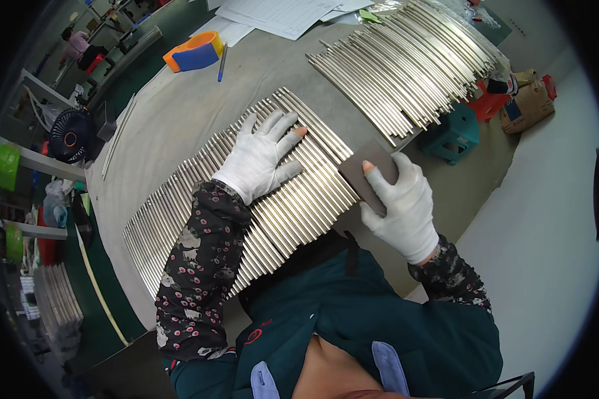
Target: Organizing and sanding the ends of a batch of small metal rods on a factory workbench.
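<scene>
The left hand (259,159) in a white glove lies flat, fingers spread, on the row of shiny thin metal rods (293,206) on the grey table (199,100). The right hand (402,203) grips a dark grey flat sanding pad (366,166) at the rods' ends. White printed sheets (279,13) lie far behind.

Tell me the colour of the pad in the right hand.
Dark grey-brown; the pad shows best in the head view, gripped by the right hand.

Lying open: bare grey table (246,80) between near rod row (199,199) and far rod stack (406,73). Crowding its far edge: tape dispenser (194,52), pen (222,63), papers (279,13).
</scene>
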Available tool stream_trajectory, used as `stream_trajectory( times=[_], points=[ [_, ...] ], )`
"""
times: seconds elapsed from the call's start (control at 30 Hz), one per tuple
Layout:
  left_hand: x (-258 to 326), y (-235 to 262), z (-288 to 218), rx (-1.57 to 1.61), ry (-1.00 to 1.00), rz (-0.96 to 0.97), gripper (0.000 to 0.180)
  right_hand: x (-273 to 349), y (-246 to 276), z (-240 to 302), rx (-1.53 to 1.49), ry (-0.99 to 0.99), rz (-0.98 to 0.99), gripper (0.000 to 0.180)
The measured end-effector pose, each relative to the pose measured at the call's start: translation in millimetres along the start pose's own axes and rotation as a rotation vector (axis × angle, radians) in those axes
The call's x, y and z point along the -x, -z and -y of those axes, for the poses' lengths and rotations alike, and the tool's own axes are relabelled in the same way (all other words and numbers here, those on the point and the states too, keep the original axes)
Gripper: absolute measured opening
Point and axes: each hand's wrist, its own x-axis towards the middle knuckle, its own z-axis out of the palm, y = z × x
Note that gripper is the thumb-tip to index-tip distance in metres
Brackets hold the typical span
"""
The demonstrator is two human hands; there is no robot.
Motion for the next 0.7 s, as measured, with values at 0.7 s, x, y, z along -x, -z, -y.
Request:
stream_trajectory(
  times=[0.7],
  points=[
    [-8,1,-17,0.016,-0.059,0.018,0.061,61,32,-21,-0.145,-0.098,0.026,0.062]
  ],
)
